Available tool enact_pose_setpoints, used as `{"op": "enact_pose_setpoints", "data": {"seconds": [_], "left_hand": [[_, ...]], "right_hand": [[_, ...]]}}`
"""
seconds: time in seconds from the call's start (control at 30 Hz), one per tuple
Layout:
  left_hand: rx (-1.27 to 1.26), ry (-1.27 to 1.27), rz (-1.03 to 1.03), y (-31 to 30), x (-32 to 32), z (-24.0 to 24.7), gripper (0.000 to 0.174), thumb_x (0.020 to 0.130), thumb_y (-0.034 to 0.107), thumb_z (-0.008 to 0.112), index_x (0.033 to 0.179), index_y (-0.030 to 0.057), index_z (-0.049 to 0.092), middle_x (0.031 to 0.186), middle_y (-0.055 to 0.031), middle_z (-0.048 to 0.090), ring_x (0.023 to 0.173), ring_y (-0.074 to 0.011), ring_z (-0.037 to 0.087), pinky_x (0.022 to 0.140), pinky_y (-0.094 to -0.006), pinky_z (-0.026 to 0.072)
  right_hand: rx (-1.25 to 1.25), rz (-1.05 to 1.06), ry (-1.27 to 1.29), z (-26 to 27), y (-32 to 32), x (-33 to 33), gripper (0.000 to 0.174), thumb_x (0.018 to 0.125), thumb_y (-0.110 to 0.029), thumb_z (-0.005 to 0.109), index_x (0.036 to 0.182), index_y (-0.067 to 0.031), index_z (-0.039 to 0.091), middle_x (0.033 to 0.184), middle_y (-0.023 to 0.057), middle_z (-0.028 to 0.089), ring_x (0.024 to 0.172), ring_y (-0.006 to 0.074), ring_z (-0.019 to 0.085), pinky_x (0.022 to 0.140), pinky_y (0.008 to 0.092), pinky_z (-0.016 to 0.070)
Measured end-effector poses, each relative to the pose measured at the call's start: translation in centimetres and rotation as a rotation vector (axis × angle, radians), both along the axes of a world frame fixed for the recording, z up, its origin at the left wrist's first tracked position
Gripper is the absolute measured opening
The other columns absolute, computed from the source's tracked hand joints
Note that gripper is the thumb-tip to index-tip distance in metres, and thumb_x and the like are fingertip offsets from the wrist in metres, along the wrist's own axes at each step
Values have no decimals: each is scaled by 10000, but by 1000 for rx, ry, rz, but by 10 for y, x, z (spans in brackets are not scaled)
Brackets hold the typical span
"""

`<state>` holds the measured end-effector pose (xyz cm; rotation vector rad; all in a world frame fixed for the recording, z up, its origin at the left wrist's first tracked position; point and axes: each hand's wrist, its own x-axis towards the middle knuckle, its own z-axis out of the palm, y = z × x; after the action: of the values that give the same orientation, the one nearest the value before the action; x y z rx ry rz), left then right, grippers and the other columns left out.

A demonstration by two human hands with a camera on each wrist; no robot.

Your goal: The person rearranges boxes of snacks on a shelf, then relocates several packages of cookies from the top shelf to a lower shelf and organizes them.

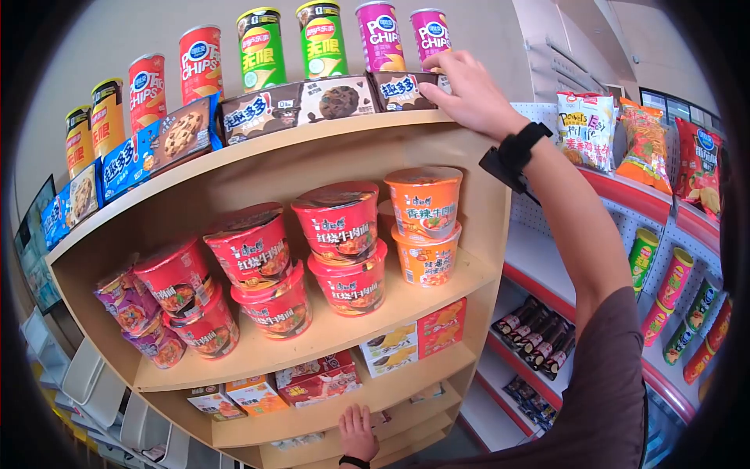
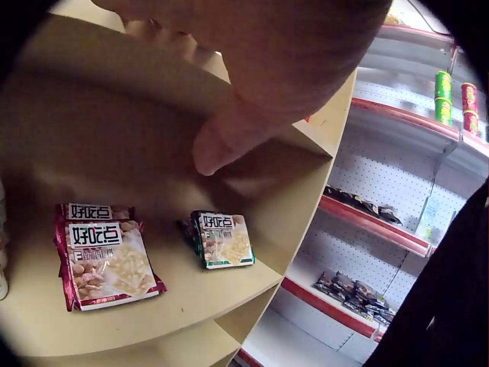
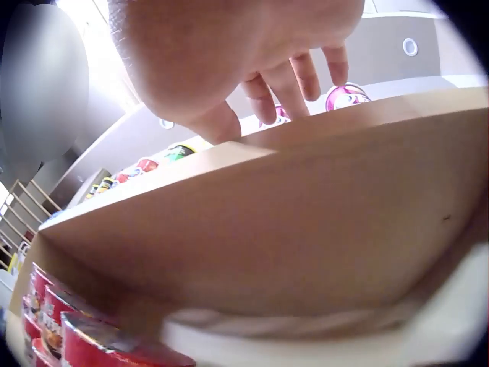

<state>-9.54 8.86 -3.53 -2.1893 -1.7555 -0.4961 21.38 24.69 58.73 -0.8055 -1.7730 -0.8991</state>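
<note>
My right hand (image 1: 465, 90) reaches over the right end of the top shelf. Its thumb lies by the front of a brown cookie pack (image 1: 398, 90), and its fingers reach toward a purple chip can (image 1: 430, 35). From the right wrist, the fingers (image 3: 306, 76) hang loosely spread above the shelf edge. My left hand (image 1: 359, 434) is low, by the edge of a lower shelf, with its thumb (image 2: 218, 145) pointing down in the left wrist view. Below that thumb lie a red snack pack (image 2: 111, 264) and a green-edged snack pack (image 2: 223, 241).
Red noodle tubs (image 1: 336, 223) and orange noodle tubs (image 1: 426, 203) stand stacked on the shelf beneath the top. Boxes (image 1: 320, 379) lie lower down. Blue cookie packs (image 1: 156, 148) line the top's left side. A red-edged rack (image 1: 539, 297) with snacks is at the right.
</note>
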Motion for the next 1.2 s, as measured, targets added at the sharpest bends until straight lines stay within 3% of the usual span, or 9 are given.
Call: {"op": "enact_pose_setpoints", "data": {"seconds": [0.17,0.37,0.47,0.63,0.83,0.93,1.03,1.13,1.2], "left_hand": [[3,13,-14,2,-6,-10,940,668,288,785,1498,40,420,1505,-243,428,1411,-428,384,1168,-591,267],[14,16,-22,1,-5,-8,926,672,274,774,1499,42,427,1507,-242,427,1412,-426,383,1164,-588,272],[37,28,-23,1,-5,-10,931,668,266,773,1501,36,424,1508,-242,428,1413,-426,381,1164,-588,270],[38,29,-17,3,-5,-9,928,672,271,776,1497,28,427,1508,-247,427,1413,-430,379,1165,-591,262],[-144,-14,-25,-8,-2,26,855,768,371,776,1486,45,445,1510,-241,424,1393,-424,414,1147,-581,307],[-610,-536,-408,12,-14,39,699,875,271,747,1480,73,458,1516,-209,420,1346,-393,485,1111,-526,396],[-598,-987,-543,-20,8,184,624,933,116,701,1496,92,435,1511,-175,424,1319,-327,531,1081,-446,451],[-405,-1567,-990,-26,14,234,593,895,65,760,1416,33,480,1339,-139,580,1202,-223,604,1075,-395,453],[-440,-1604,-903,-31,6,232,563,897,40,742,1395,20,480,1338,-102,570,1209,-208,581,1098,-384,430]], "right_hand": [[-120,-143,-25,8,17,-8,562,947,-468,593,1334,-61,572,1293,205,591,1271,358,501,1065,466,390],[55,-162,-96,13,16,5,581,879,-497,702,1246,-53,634,1234,162,598,1224,341,507,1035,443,413],[-37,-82,-42,8,2,12,512,855,-434,760,1186,-58,654,1188,148,593,1191,330,510,1001,421,434],[106,105,26,2,-20,20,345,938,-273,706,1179,-41,622,1076,172,644,971,341,640,860,387,504],[120,298,75,-24,-108,-7,387,934,-264,725,1223,-32,615,972,166,702,831,342,686,729,377,544],[-12,405,-215,-58,-124,-36,375,920,-284,729,1181,-34,629,954,169,692,829,345,688,722,398,550],[-450,341,-428,-112,-146,-76,349,939,-311,690,1134,-35,603,929,177,661,841,373,675,722,446,542],[-795,556,-590,-179,-146,-102,380,945,-347,673,1125,-29,570,925,187,636,861,373,671,717,469,530],[-1027,623,-626,-207,-153,-119,405,952,-357,658,1151,-22,548,935,181,630,890,370,661,718,470,523]]}}
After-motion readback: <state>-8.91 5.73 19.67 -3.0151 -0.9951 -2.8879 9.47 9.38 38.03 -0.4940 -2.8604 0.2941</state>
